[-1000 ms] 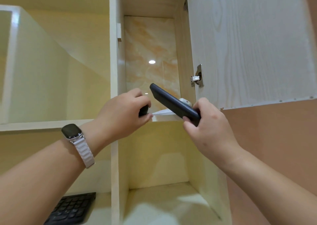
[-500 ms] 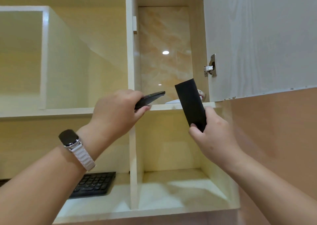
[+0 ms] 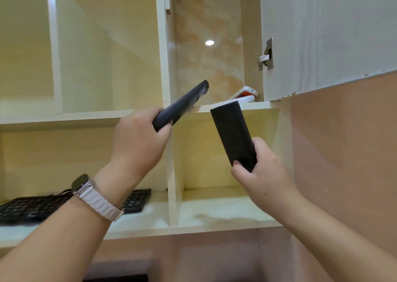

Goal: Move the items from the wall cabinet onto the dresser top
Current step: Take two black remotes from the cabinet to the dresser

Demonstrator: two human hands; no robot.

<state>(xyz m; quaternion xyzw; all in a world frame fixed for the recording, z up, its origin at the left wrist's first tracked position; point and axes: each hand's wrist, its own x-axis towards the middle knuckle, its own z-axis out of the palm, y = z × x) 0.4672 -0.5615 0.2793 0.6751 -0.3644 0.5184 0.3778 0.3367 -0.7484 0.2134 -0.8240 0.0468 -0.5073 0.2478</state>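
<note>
Both just cleared the cabinet shelf (image 3: 262, 105): fingers of my left hand (image 3: 139, 139) grip the slanted phone (image 3: 182, 105), my right hand (image 3: 264, 174) the upright phone (image 3: 233, 135); 1 white-and-orange item (image 3: 247, 93) remains

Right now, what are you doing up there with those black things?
A person is emptying the open wall cabinet. The left hand grips a dark phone, tilted upward, and the right hand holds a black rectangular device upright, both in front of it. A white and orange item lies on the cabinet shelf, not yet taken.
</note>
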